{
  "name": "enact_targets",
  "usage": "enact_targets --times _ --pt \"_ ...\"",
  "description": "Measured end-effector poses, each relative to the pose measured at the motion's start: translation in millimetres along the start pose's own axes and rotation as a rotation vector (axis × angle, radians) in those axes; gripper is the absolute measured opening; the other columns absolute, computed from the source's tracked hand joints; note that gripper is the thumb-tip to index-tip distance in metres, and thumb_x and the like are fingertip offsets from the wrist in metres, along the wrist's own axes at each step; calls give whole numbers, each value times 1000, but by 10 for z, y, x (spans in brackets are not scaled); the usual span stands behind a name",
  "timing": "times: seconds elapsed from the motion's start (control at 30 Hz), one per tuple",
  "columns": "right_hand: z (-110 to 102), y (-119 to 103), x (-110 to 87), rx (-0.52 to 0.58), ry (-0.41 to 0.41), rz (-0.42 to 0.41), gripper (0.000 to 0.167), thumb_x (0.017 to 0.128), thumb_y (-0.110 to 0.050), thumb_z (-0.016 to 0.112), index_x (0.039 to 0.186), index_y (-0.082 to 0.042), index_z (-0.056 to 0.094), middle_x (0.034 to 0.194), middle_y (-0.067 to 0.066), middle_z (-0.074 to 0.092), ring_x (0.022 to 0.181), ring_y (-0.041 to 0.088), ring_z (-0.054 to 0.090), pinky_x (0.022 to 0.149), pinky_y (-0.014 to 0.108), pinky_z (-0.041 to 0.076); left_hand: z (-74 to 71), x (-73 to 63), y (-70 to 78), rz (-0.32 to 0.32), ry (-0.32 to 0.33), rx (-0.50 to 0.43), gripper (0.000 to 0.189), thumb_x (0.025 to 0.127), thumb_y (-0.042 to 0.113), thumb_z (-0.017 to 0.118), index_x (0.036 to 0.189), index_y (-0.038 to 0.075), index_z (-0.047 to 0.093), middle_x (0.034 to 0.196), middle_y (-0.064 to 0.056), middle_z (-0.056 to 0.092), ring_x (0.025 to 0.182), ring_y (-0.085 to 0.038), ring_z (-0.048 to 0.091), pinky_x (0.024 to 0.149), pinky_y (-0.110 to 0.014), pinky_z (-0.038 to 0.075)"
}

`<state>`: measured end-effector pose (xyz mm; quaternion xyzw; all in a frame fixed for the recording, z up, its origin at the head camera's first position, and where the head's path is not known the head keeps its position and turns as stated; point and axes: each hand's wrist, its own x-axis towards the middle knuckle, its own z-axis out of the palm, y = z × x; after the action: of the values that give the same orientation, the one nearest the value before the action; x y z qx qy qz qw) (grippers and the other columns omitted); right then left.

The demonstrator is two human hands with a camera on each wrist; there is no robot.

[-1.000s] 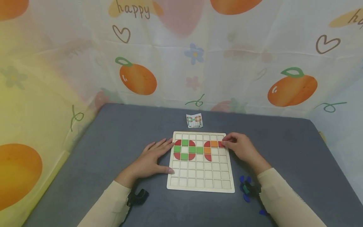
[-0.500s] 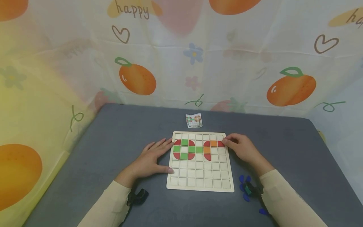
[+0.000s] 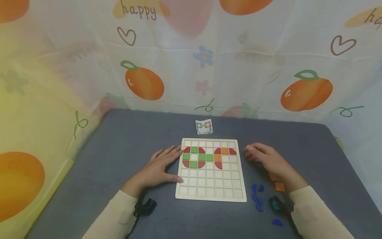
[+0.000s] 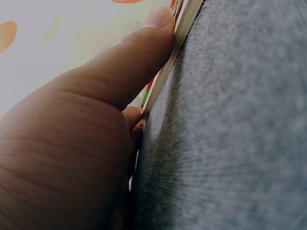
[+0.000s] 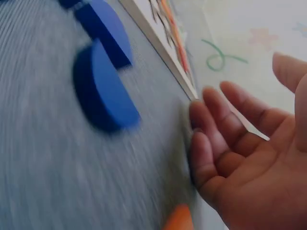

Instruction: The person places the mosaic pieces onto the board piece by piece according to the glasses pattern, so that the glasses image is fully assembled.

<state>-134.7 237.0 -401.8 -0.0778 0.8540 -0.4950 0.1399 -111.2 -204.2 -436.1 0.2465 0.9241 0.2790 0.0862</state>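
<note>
A pale wooden grid board (image 3: 210,192) lies on the grey table, its upper cells partly filled with flat tiles. A ring of red quarter-rounds and green squares sits at the left, joined by a green square (image 3: 210,157) to red and orange tiles at the right. At the top right of that group is a red quarter-round tile (image 3: 232,151). My left hand (image 3: 156,171) rests at the board's left side, fingers spread and thumb over the rim. Beyond the right edge my right hand (image 3: 262,157) hovers with loosely bent fingers, holding nothing, as the right wrist view also shows.
Several blue half-round pieces (image 3: 277,222) lie right of the board, near orange squares (image 3: 279,187) partly under the right forearm. A small printed pattern card (image 3: 204,126) lies behind the board. A fruit-printed cloth (image 3: 179,83) hangs behind the table.
My right hand has let go of the red quarter-round in its cell and moved right, off the board. Orange squares have come into sight. The left hand has stayed put.
</note>
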Motion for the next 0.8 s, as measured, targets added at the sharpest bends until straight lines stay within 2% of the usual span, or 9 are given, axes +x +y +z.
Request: enact_targets --times 0.1,0.33,0.47,0.57,0.7,0.8 --pt "-112 69 -82 17 -32 -31 51 118 -39 50 141 3 64 131 19 69 121 39 68 108 58 50 -2 1 6 0 1 3 111 86 67 85 172 17 36 178 3 26 165 -27 15 126 -62 8" --pt "-340 252 -281 -37 -58 -53 47 120 -31 47 142 6 64 129 16 71 120 35 69 97 26 53 0 4 17 -1 5 0 111 85 66 86 172 17 37 178 3 27 165 -28 15 126 -62 8" --pt "-456 375 -429 -14 -84 -42 42 117 -28 56 145 3 63 136 18 69 121 28 69 94 28 55 8 9 25 -9 -2 2 111 85 67 86 172 17 37 178 3 27 165 -27 15 126 -63 8" --pt "-507 462 -534 -18 -97 -48 41 112 -23 67 145 1 64 139 18 68 118 16 68 91 29 57 11 10 31 -14 -7 4 112 85 67 86 172 17 37 178 3 27 165 -27 15 126 -63 7" --pt "-533 544 -624 -103 -88 -102 39 104 -18 79 139 -4 69 136 14 69 115 6 66 88 27 56 7 9 39 -16 -8 1 112 85 67 86 172 17 37 178 3 27 165 -27 15 126 -63 7" --pt "-530 575 -642 -180 -73 -159 31 101 -14 81 131 -9 74 130 8 68 112 7 65 87 26 55 4 5 35 -18 -3 3 112 85 67 86 172 18 37 178 3 27 165 -28 15 126 -62 7"
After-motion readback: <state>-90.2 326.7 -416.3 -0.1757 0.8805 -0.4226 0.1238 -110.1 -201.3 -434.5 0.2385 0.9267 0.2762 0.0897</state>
